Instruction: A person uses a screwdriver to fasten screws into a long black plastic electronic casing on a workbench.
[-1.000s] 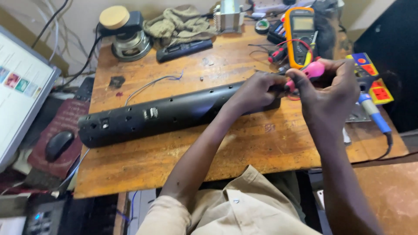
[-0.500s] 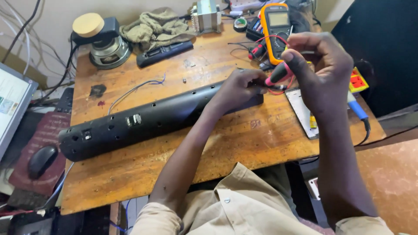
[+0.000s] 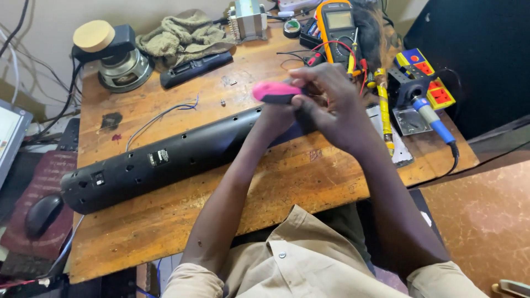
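A long black soundbar housing point(image 3: 165, 154) is laid slantwise across the desk point(image 3: 182, 232), left edge to middle. The left hand point(image 3: 276, 118) is mostly hidden, so its grip can't be told. A pink-handled tool point(image 3: 274, 91) is pinched in the right hand point(image 3: 326, 105), above the housing's right end.

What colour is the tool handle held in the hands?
Bright pink tool handle, clearest in the head view.

Wooden counter point(image 3: 165, 221), scuffed. On it: long black perforated housing point(image 3: 165, 157), loose speaker driver point(image 3: 124, 69), rag point(image 3: 182, 36), transformer point(image 3: 247, 21), yellow multimeter point(image 3: 338, 25), thin wires point(image 3: 160, 116).
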